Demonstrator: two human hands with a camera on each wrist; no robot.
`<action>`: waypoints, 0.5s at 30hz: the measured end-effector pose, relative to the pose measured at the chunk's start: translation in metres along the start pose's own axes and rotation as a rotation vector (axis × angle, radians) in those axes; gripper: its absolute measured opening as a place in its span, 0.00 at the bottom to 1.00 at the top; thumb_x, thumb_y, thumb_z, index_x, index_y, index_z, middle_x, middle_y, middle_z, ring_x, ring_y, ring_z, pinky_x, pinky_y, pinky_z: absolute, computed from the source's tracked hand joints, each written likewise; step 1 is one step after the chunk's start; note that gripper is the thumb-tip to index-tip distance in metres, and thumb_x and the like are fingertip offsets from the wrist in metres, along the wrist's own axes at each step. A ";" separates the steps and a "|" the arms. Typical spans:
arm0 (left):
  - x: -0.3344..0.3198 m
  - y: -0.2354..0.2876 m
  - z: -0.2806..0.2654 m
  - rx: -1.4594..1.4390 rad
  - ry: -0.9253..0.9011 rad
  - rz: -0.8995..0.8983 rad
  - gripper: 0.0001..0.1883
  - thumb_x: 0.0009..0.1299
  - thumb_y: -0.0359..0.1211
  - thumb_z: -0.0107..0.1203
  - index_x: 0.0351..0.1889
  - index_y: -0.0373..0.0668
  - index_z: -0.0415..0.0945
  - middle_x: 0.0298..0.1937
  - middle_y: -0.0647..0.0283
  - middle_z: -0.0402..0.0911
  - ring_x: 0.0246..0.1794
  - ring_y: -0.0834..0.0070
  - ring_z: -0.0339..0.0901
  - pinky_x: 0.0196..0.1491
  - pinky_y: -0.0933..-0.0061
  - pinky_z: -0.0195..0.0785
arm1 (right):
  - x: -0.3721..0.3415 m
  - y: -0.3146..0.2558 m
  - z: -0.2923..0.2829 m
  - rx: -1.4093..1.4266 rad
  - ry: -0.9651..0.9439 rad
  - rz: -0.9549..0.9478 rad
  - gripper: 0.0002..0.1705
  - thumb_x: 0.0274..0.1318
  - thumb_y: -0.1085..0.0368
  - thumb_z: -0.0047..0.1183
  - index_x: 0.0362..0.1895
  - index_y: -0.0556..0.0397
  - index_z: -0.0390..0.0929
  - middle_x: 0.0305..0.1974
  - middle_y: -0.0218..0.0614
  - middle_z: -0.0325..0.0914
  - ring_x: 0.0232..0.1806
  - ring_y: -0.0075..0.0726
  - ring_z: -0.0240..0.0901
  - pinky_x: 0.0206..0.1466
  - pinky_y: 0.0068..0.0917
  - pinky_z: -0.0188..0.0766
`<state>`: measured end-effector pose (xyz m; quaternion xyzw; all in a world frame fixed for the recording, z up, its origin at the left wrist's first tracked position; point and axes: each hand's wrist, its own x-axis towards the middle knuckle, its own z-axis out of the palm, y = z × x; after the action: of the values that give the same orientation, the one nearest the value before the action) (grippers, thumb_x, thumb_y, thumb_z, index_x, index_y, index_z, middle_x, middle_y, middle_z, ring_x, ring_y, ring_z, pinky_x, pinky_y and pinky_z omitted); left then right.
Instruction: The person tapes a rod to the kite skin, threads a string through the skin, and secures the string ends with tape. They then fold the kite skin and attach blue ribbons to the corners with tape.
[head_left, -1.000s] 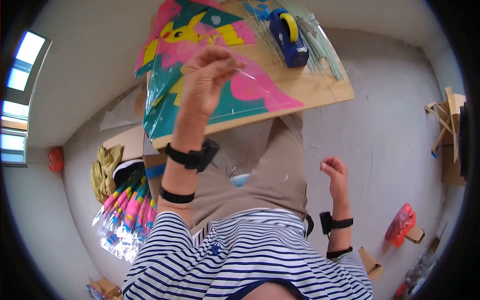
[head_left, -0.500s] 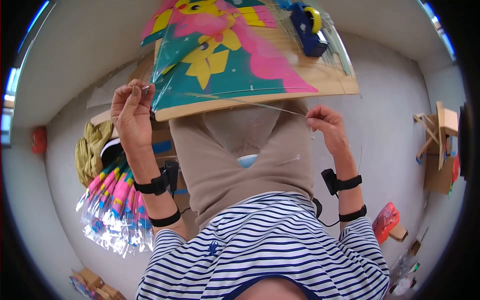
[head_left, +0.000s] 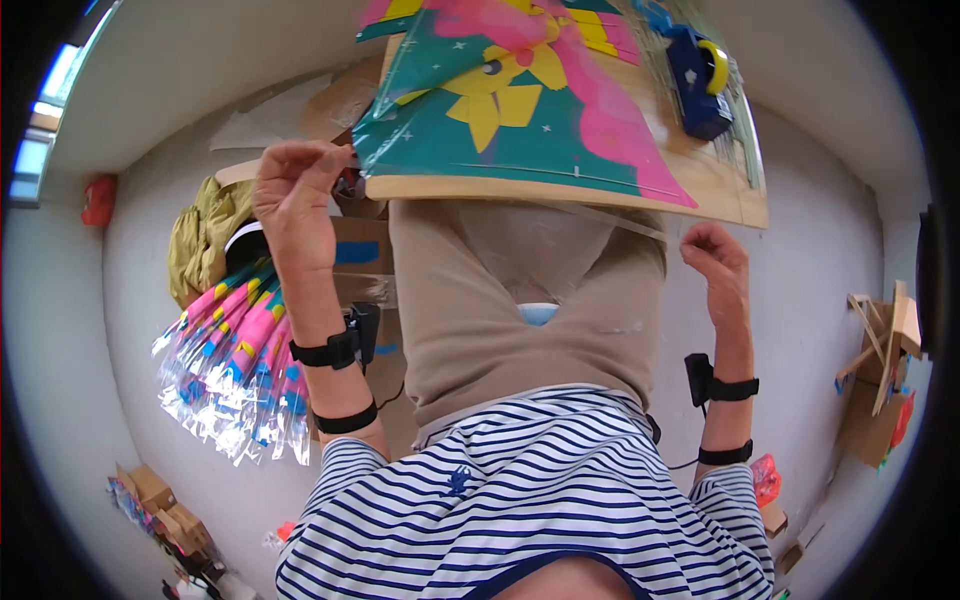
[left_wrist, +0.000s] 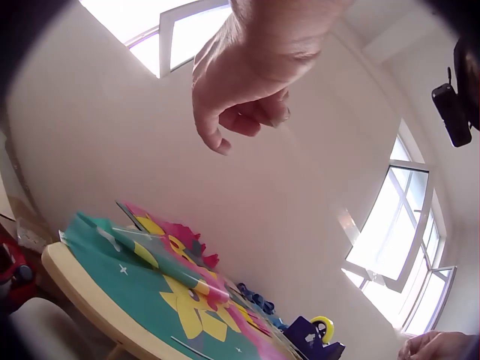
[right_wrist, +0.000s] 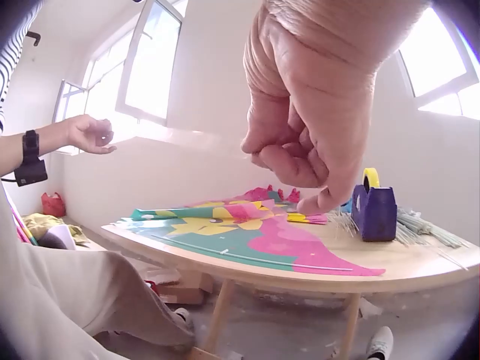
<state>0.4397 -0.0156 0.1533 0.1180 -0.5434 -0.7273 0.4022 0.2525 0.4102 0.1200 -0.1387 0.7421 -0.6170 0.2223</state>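
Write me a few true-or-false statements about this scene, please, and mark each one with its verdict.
1. A clear strip stretches between the left hand and the right hand. True.
2. The blue tape dispenser stands to the right of the printed sheet. True.
3. The right hand grips the dispenser. False: it is apart from it.
4. The sheet is plain pink. False: it also has green and yellow.
5. The shirt is striped. True.

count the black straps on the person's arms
4: left wrist strap; left forearm strap, nearer the elbow; right wrist strap; right forearm strap, nearer the elbow. Any under the sleeves would be hidden.
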 end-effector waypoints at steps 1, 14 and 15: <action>-0.002 0.004 0.004 0.032 0.034 -0.004 0.09 0.64 0.16 0.60 0.41 0.34 0.77 0.37 0.59 0.83 0.39 0.72 0.82 0.51 0.71 0.76 | 0.000 0.000 0.000 -0.009 0.019 -0.005 0.07 0.54 0.75 0.57 0.39 0.57 0.79 0.33 0.23 0.74 0.36 0.18 0.68 0.44 0.18 0.66; -0.009 0.004 0.003 0.180 0.052 -0.065 0.05 0.67 0.21 0.60 0.39 0.36 0.79 0.35 0.62 0.84 0.36 0.80 0.79 0.41 0.82 0.71 | 0.003 -0.004 -0.003 0.039 0.070 -0.025 0.08 0.53 0.75 0.57 0.39 0.57 0.79 0.33 0.25 0.74 0.34 0.19 0.67 0.37 0.19 0.62; -0.010 0.002 0.005 0.144 0.078 -0.068 0.04 0.68 0.21 0.60 0.39 0.36 0.78 0.35 0.62 0.84 0.36 0.80 0.79 0.40 0.82 0.70 | 0.003 -0.004 -0.002 0.041 0.072 -0.025 0.09 0.52 0.74 0.57 0.40 0.58 0.79 0.32 0.25 0.74 0.34 0.19 0.67 0.37 0.19 0.61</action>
<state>0.4439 -0.0056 0.1541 0.1931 -0.5741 -0.6943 0.3887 0.2485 0.4099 0.1239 -0.1212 0.7350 -0.6394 0.1906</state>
